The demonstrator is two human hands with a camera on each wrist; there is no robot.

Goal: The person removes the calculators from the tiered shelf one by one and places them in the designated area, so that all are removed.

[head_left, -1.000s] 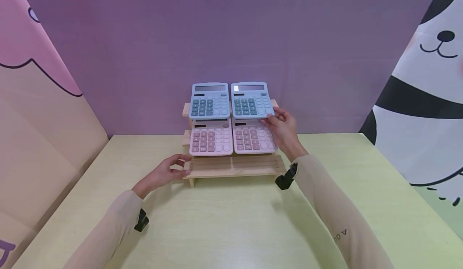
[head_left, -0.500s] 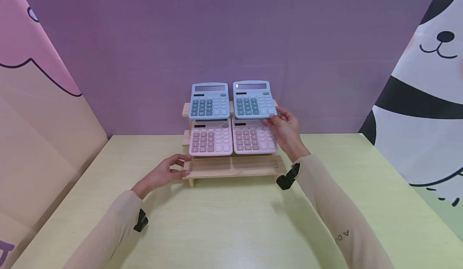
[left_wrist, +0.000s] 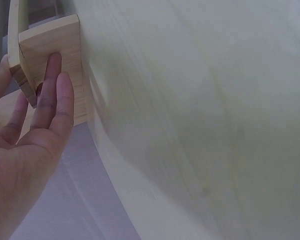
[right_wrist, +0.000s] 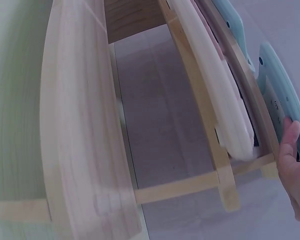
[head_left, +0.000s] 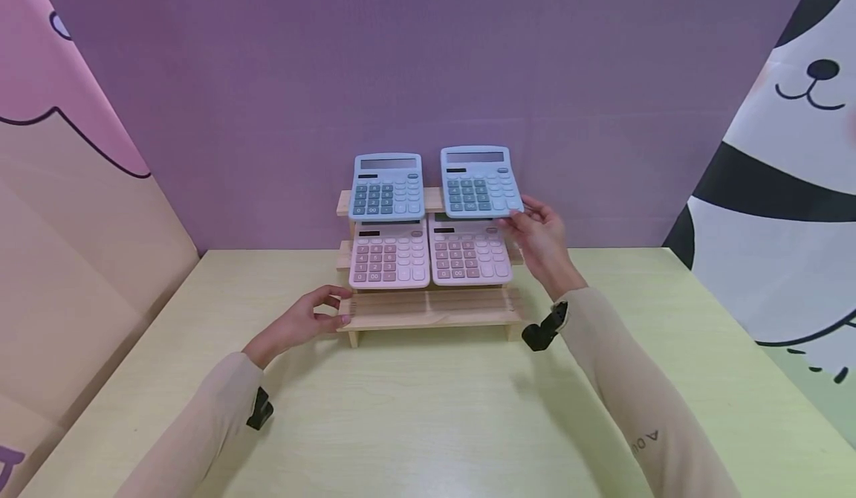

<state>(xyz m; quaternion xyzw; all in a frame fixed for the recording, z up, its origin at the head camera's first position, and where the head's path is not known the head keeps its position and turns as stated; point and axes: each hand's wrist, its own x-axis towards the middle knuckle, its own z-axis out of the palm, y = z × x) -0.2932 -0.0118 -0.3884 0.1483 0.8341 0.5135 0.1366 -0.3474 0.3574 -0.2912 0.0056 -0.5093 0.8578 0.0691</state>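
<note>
My right hand (head_left: pixel 543 241) pinches the lower right corner of a light-blue calculator (head_left: pixel 478 178), thumb in front and fingers behind. The calculator tilts back at the right of the top tier, its right edge past the tier's end. In the right wrist view, a fingertip presses the back of the blue calculator (right_wrist: pixel 281 95). My left hand (head_left: pixel 304 325) grips the left end of the wooden stepped stand (head_left: pixel 431 308) at its lowest tier. In the left wrist view, thumb and fingers straddle the plank (left_wrist: pixel 21 75), two fingertips against the leg panel (left_wrist: pixel 67 45).
Another blue calculator (head_left: pixel 386 186) leans on the top tier's left. Two pink calculators, a left one (head_left: pixel 391 254) and a right one (head_left: pixel 470 253), lean on the middle tier. The stand is on a pale wooden table (head_left: pixel 428 416) before a purple backdrop (head_left: pixel 428 59).
My right hand has moved right with the blue calculator, widening the gap to the left blue one and uncovering more of the top tier. The left hand has stayed put.
</note>
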